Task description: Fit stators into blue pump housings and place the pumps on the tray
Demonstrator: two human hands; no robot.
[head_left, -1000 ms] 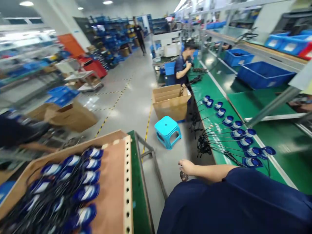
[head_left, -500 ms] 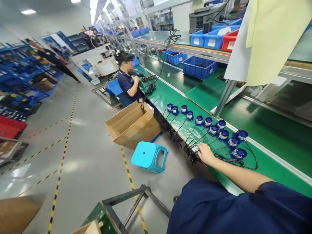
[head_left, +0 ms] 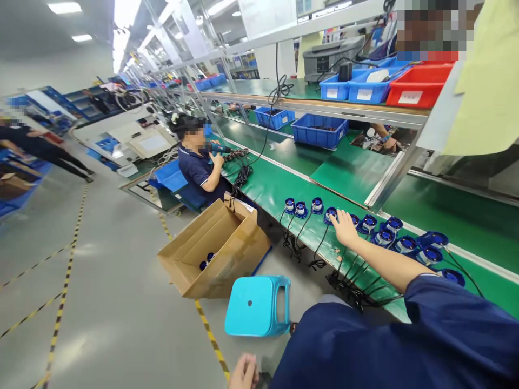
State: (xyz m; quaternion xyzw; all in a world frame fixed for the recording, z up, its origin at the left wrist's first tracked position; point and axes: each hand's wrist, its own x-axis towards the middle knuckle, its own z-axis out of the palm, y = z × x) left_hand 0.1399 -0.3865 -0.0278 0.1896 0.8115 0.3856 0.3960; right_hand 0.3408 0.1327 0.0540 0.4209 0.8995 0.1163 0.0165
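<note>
My right hand (head_left: 345,229) reaches over the green bench (head_left: 279,186). Its fingers are extended and partly spread, with the fingertips at the edge of a blue round corded unit (head_left: 330,215), which stands on the bench. A row of similar blue units (head_left: 383,237) with pale bands continues to the right, partly hidden by my forearm. Black cables (head_left: 344,286) run from them over the bench's front edge and hang in bundles. Down at the bottom edge, my left hand (head_left: 244,371) is low over the floor with its fingers curled together; whether anything is inside cannot be seen.
An open cardboard box (head_left: 239,265) with blue units (head_left: 207,261) inside stands beside the bench. Closer in is a turquoise stool (head_left: 249,305). A co-worker (head_left: 200,162) sits farther along, holding a power tool. Blue bins (head_left: 318,131) and a red bin (head_left: 419,86) occupy the levels behind.
My right hand has moved from the cables at the bench's front edge to the row of blue units. My left hand has come into view at the bottom. The camera view has shifted.
</note>
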